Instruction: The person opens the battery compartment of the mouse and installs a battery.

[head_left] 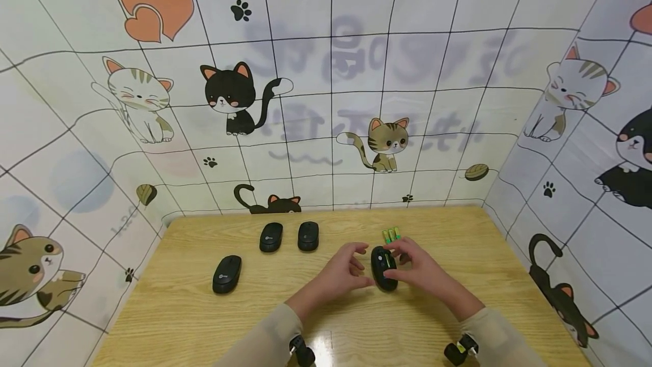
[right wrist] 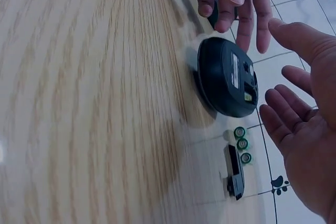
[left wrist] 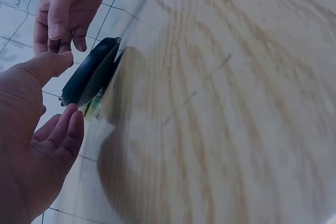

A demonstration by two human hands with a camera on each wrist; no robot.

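Note:
A black computer mouse (head_left: pixel 378 268) lies upside down on the table between the two hands. Its battery compartment is uncovered, and a battery (right wrist: pixel 248 97) shows inside it in the right wrist view. My left hand (head_left: pixel 345 272) is at the mouse's left side, fingers loosely bent and nothing held. On the other side, my right hand (head_left: pixel 420 265) has its thumb and fingers spread, overlapping the mouse in the head view; the right wrist view shows a gap between its fingers and the mouse. Three green batteries (head_left: pixel 391 235) stand side by side just behind the mouse.
A small black battery cover (right wrist: pixel 235 171) lies beside the batteries. Three more black mice stand on the left: one nearer (head_left: pixel 227 274), two farther back (head_left: pixel 271 237) (head_left: pixel 308 236). A cat-patterned sheet (head_left: pixel 311 84) walls the wooden table (head_left: pixel 178 327) at the back and sides.

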